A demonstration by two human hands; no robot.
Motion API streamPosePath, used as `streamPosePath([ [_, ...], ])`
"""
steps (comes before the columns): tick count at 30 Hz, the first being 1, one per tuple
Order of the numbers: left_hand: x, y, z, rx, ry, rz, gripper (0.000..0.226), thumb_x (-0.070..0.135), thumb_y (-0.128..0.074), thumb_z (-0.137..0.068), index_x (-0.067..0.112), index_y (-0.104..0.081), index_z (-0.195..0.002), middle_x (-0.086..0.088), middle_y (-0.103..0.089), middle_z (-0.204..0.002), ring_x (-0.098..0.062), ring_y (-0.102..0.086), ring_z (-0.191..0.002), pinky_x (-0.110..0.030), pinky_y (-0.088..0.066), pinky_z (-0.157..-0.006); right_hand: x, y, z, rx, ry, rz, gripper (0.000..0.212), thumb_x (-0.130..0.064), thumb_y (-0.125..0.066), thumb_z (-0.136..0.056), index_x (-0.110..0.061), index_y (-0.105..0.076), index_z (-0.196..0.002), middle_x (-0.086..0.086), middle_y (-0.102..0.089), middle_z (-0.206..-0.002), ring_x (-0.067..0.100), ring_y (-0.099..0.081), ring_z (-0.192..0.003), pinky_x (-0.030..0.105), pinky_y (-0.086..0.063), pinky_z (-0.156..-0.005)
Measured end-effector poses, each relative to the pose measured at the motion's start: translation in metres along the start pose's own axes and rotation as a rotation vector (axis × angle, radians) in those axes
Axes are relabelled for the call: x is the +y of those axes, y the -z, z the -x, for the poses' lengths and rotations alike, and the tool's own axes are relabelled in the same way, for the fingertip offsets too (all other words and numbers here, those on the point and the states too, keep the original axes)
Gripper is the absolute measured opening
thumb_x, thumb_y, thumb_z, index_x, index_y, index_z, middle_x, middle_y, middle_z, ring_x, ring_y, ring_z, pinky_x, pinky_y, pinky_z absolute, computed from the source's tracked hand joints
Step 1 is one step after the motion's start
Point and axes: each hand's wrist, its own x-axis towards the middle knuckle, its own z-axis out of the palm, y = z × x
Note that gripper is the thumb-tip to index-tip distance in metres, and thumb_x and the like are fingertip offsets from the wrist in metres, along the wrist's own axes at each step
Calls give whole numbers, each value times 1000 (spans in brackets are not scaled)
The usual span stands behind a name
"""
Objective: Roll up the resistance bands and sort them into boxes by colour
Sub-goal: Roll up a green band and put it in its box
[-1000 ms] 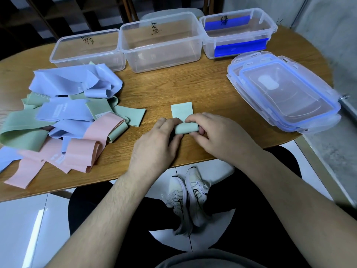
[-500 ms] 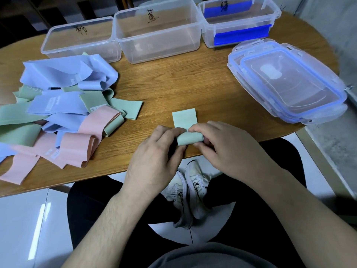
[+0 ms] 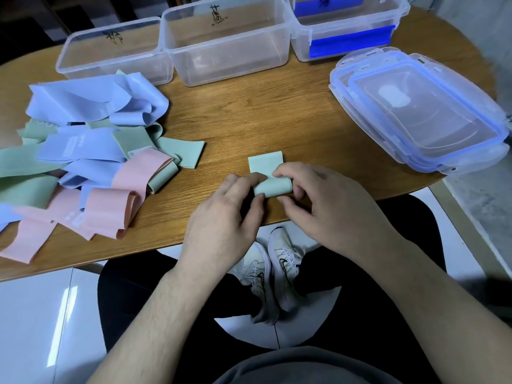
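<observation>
A: While both hands sit at the near edge of the table, state their condition.

B: The left hand (image 3: 221, 214) has fingers curled, with fingertips and thumb pinching the left end of the pale green, partly rolled resistance band (image 3: 270, 178). The right hand (image 3: 321, 206) has fingers curled over the right end of the same roll, thumb below it. The hands are close together, both clamped on the roll.

A: Describe the surface and surroundings.

B: The surface is a rounded wooden table (image 3: 263, 117). At its far edge stand three clear plastic boxes in a row: a left box (image 3: 110, 51) and a middle box (image 3: 227, 42), each with dark handwriting on it, and a right box with a blue strip on its wall (image 3: 349, 31). The stacked clear lids with blue seals (image 3: 415, 112) lie at the right. The loose pile of blue, green and pink bands (image 3: 83, 156) lies at the left, well apart from the hands. White floor tiles (image 3: 36, 322) and a pair of white sneakers (image 3: 271, 273) show below the table.

A: Describe the band.

B: Its near portion is wound into a short, flattened cylinder; the unrolled tail lies flat on the table, extending away from the person.
</observation>
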Motion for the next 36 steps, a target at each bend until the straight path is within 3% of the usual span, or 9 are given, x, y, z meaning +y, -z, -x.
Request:
streamPosePath([
  [6,-1,-1,-2,21,28,50,34,41,-50,-96,38,-45,-130,18,-58,-108,-12,-58,-90,-39,-52,-74,2,-4,-6,-17,-19,10,28,-28,-62,-92,-28,-56,-119,-18,-43,-85,4,-38,-75,25,-37,-63],
  [10,-2,-2,-1,40,8,19,30,40,-50,-94,34,-50,-124,16,-57,-105,-13,-59,-87,-41,-52,-70,3,-5,-11,-24,-16,-15,26,-28,-60,-93,-27,-57,-118,-19,-42,-83,4,-40,-77,25,-36,-66],
  [18,-1,-2,-8,0,39,-56,36,34,-52,-97,31,-51,-132,10,-56,-111,-23,-61,-95,-44,-53,-70,6,-2,-15,13,14,65,38,-31,-60,-90,-30,-56,-128,-18,-43,-84,8,-49,-81,24,-39,-66],
  [26,1,1,-10,8,42,-35,44,32,-55,-96,38,-41,-137,13,-57,-124,-19,-61,-105,-42,-54,-75,10,-8,-26,69,28,25,23,-27,-63,-88,-26,-64,-111,-19,-37,-84,4,-40,-79,25,-37,-65],
  [32,-1,-1,-10,-4,28,-95,41,35,-56,-94,35,-46,-134,10,-55,-118,-26,-64,-97,-44,-54,-70,12,-9,-30,54,11,-21,31,-28,-61,-90,-26,-64,-121,-20,-41,-84,10,-52,-86,26,-39,-70],
  [36,1,2,-14,-25,37,-120,45,39,-54,-95,38,-43,-139,10,-53,-120,-27,-62,-98,-44,-54,-71,10,-7,-28,32,14,21,43,-30,-60,-90,-31,-55,-133,-18,-42,-86,12,-53,-89,28,-44,-71],
])
